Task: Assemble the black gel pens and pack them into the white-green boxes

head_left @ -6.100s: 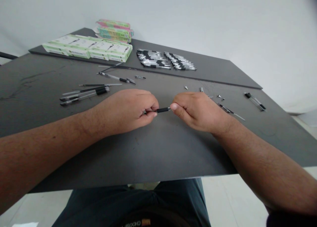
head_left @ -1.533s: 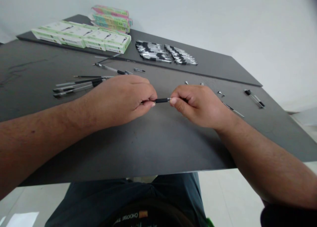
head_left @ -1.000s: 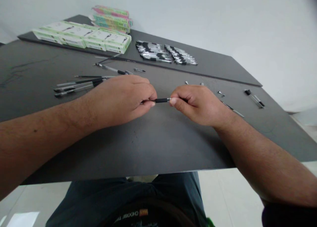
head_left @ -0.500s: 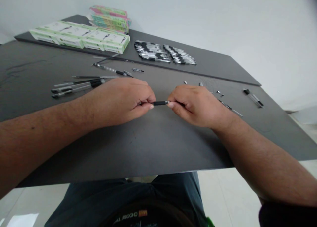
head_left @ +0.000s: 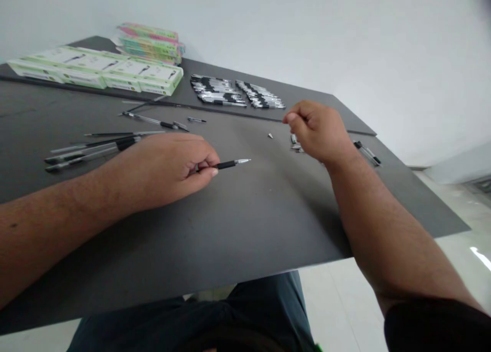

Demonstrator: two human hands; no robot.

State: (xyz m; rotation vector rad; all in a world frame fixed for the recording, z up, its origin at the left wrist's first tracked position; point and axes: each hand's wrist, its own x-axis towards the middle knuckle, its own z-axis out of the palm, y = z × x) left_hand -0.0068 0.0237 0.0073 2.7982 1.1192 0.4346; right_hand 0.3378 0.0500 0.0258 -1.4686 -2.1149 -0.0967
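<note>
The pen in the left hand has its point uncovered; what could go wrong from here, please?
The pen is gripped only by the left hand, its fine point bare, so it might mark the table if it dips.

The small loose piece lies near the right hand in this view and could perhaps be brushed away and lost.

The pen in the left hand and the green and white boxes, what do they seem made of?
Pen: the matte black grip is probably rubber, given its dull surface; the silvery tip looks like metal, though coated plastic is possible. Boxes: likely printed card with a smooth finish, judging by flat panels and straight edges.
</note>
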